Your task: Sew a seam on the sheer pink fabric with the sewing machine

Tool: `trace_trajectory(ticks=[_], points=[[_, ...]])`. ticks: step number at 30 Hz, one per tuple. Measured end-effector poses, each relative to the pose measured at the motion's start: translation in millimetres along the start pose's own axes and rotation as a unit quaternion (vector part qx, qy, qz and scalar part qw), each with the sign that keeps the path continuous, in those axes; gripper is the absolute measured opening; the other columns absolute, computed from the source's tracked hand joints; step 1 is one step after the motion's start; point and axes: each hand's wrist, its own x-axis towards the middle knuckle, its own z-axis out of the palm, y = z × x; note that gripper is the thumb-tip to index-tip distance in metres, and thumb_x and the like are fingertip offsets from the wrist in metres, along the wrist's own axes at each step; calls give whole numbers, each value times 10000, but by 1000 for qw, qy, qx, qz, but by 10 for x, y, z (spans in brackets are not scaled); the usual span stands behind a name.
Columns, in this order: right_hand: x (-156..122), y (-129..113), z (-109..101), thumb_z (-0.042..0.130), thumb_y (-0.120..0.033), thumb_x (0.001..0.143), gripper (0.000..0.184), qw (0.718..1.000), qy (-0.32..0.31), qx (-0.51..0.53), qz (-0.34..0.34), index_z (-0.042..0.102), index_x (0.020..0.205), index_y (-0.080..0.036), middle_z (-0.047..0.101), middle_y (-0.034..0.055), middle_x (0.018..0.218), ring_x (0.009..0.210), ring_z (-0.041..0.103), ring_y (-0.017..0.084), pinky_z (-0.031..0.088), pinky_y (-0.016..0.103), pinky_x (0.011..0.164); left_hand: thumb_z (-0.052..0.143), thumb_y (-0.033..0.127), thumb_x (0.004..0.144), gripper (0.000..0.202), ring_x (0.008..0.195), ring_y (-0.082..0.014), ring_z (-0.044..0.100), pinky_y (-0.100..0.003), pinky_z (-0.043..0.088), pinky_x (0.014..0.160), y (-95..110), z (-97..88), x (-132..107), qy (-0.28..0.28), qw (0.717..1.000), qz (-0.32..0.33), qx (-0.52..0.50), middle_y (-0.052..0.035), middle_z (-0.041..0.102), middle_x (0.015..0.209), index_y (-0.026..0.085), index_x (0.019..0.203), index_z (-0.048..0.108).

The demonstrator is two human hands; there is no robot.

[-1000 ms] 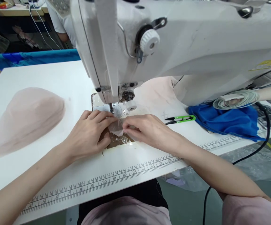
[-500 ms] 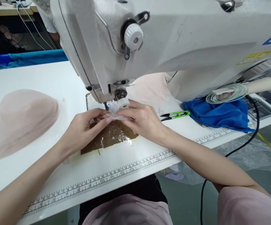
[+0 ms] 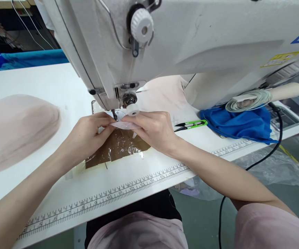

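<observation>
A small strip of sheer pale pink fabric (image 3: 125, 125) is stretched between my two hands, just in front of the presser foot (image 3: 114, 114) of a white sewing machine (image 3: 165, 41). My left hand (image 3: 91, 133) pinches its left end between thumb and fingers. At the right end, my right hand (image 3: 153, 129) is closed on the same fabric, close to the white round guide beside the needle area. Brown tape (image 3: 118, 148) covers the table below the hands. The needle tip cannot be made out.
Sheer pink fabric (image 3: 20, 129) lies at the left. Green thread snips (image 3: 192, 124) and a blue cloth (image 3: 239, 122) lie to the right. A ruler strip (image 3: 108, 197) runs along the table's front edge. A black cable (image 3: 280, 131) hangs over the right side.
The fabric strip is now flatter and pulled straighter between my hands, which have drawn slightly nearer its ends. The whole view has shifted a little.
</observation>
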Motion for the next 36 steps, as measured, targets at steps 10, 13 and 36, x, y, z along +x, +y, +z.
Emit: trace_trajectory(ticks=[10, 13, 36], points=[[3, 6, 7, 477, -215, 1008, 249, 999, 31, -26, -37, 726, 1011, -198, 760, -36, 800, 639, 656, 81, 402, 201, 538, 440, 343, 917, 325, 825, -172, 637, -307, 510, 731, 37, 53, -44, 29, 1000, 6, -4, -31, 699, 1046, 230, 932, 744], [4, 9, 23, 485, -209, 1002, 244, 999, 28, -25, -30, 728, 1003, -191, 751, -34, 773, 618, 647, 81, 388, 203, 525, 427, 370, 928, 363, 832, -164, 631, -288, 493, 713, 38, 40, -41, 24, 999, -1, -35, -31, 692, 1022, 216, 804, 731], [-61, -135, -96, 538, -69, 892, 251, 984, -74, -102, -129, 684, 726, -189, 745, 1, 1096, 1009, 606, 201, 430, 363, 842, 618, 216, 906, 287, 1112, -291, 603, -440, 380, 869, -100, 220, -428, 114, 912, 254, 302, -73, 704, 1214, 238, 1188, 668]])
